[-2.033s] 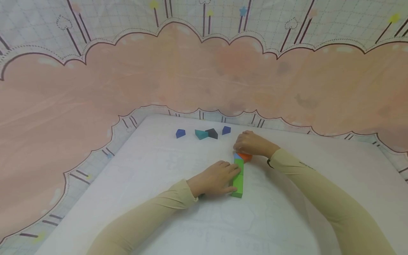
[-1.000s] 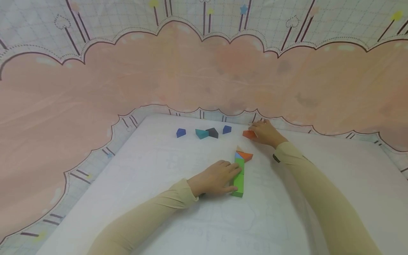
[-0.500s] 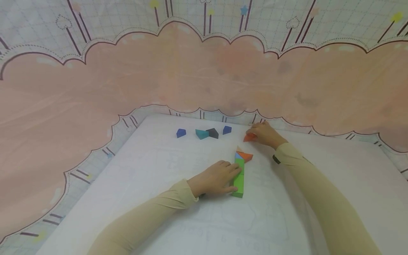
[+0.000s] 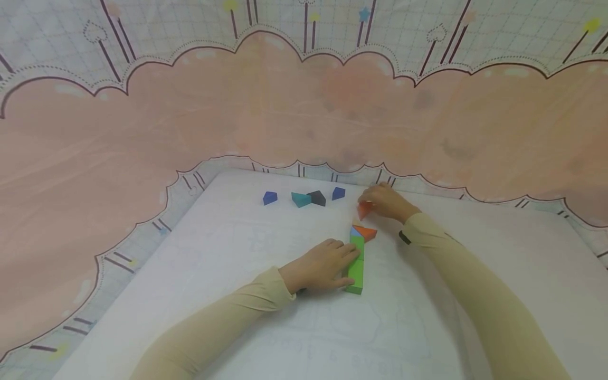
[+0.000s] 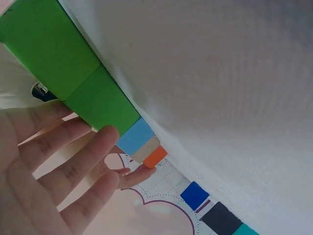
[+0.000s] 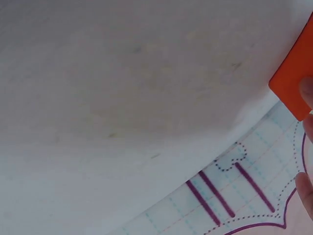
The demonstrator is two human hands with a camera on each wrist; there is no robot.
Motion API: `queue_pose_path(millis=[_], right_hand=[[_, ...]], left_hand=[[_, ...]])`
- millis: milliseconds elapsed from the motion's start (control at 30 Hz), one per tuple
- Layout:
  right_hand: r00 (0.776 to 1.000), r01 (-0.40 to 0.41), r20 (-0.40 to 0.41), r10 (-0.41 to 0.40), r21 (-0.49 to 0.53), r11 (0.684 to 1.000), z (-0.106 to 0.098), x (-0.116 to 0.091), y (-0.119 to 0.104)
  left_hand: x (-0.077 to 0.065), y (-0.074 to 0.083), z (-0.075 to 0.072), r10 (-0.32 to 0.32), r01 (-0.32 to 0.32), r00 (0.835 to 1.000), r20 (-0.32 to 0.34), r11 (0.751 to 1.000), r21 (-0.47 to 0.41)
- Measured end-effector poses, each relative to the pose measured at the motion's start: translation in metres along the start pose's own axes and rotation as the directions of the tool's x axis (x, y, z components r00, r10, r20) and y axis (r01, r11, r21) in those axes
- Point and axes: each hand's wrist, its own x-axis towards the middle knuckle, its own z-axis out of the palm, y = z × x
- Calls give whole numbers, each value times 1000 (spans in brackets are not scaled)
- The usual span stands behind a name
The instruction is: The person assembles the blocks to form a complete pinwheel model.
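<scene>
My left hand (image 4: 323, 265) rests with extended fingers on two green blocks (image 4: 354, 272) laid end to end. In the left wrist view its fingers lie along the side of the green blocks (image 5: 102, 100). Beyond them sit a light blue block (image 5: 137, 136) and a beige block (image 5: 145, 150). An orange triangular block (image 4: 366, 233) juts right from the far end of the row. My right hand (image 4: 386, 202) pinches a red-orange block (image 4: 364, 210) just past that end. In the right wrist view only part of this block (image 6: 296, 78) and some fingertips show.
Along the far side of the white table (image 4: 228, 227) lie a blue block (image 4: 269, 198), a teal block (image 4: 301, 199), a dark grey block (image 4: 316, 198) and another blue block (image 4: 338, 193). A patterned pink cloth (image 4: 285, 116) rises behind the table.
My right hand left the end of the row, took hold of the red-orange block at the far right, turned it and brought it back left and nearer. The left hand stayed put.
</scene>
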Motion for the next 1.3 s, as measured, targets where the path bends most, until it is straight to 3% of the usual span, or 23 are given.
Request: queue_pose_path(millis=[433, 833, 1100, 1300], right_hand=[[999, 24, 36, -24, 2, 1000, 3, 10, -11], [997, 32, 70, -33, 4, 999, -9, 6, -20], [999, 11, 33, -9, -62, 998, -6, 10, -22], [998, 64, -4, -64, -22, 998, -2, 15, -25]], left_hand=[[1, -1, 4, 7, -7, 1000, -21, 1000, 3], [1, -1, 1, -2, 2, 1000, -8, 1000, -11], [1, -1, 1, -4, 4, 1000, -3, 1000, -18], [2, -1, 1, -1, 1, 1000, -5, 1000, -15]])
